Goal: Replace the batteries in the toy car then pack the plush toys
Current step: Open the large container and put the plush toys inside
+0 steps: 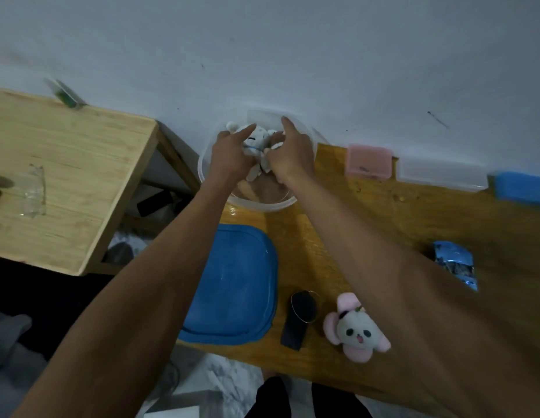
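A clear plastic container (pixel 262 203) stands at the far edge of the wooden table, against the wall. Both my hands reach into it. My left hand (pixel 232 155) and my right hand (pixel 289 152) hold a white plush toy (pixel 258 140) between them inside the container; more white plush parts lie under my fingers. A pink-and-white panda plush (pixel 357 330) lies on the table near the front edge, right of my hands. The container's blue lid (pixel 232 285) lies flat in front of the container. The blue toy car (pixel 455 263) shows partly behind my right forearm.
A black object with a wire ring (pixel 298 318) lies between lid and panda plush. Pink (pixel 368 161), clear (pixel 440 173) and blue (pixel 522 185) boxes line the wall at right. A lighter wooden table (pixel 66 176) with a clear plastic piece (pixel 34 191) stands at left.
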`<state>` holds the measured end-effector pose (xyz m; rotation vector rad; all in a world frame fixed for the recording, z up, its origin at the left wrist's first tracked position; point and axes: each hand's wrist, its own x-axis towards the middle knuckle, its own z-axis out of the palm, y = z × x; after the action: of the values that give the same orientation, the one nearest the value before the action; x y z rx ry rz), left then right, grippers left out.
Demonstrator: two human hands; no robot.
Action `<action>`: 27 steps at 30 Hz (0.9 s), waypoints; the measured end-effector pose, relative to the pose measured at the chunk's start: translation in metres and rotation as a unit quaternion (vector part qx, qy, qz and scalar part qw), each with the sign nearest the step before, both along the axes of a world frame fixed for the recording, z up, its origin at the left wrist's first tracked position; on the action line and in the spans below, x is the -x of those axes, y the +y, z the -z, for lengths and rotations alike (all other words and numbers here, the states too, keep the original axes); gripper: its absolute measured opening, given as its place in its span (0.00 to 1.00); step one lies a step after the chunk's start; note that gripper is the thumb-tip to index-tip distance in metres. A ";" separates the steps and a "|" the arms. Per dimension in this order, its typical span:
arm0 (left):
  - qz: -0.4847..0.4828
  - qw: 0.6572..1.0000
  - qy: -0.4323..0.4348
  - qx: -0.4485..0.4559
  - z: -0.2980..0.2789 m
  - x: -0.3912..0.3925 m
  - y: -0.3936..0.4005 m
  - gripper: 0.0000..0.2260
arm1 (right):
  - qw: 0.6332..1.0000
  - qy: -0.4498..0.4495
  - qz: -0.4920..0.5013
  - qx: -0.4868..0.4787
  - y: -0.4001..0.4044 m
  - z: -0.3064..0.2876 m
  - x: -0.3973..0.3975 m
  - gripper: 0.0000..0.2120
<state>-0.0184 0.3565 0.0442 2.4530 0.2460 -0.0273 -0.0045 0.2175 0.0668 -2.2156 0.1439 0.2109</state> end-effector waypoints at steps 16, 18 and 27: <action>0.116 0.986 0.043 0.113 -0.030 0.214 -0.099 0.23 | 0.995 0.035 0.061 -0.067 -0.167 -0.028 0.192 0.15; 0.130 0.984 0.088 0.088 -0.022 0.232 -0.104 0.25 | 0.993 0.054 0.067 -0.081 -0.180 -0.014 0.219 0.16; 0.160 0.976 0.143 0.023 0.004 0.268 -0.121 0.26 | 0.992 0.121 0.024 -0.003 -0.203 0.036 0.286 0.23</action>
<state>-0.2865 0.2351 0.0402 2.4129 -0.0295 -0.5212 -0.2909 0.0148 0.0311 -2.1715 0.3291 0.4515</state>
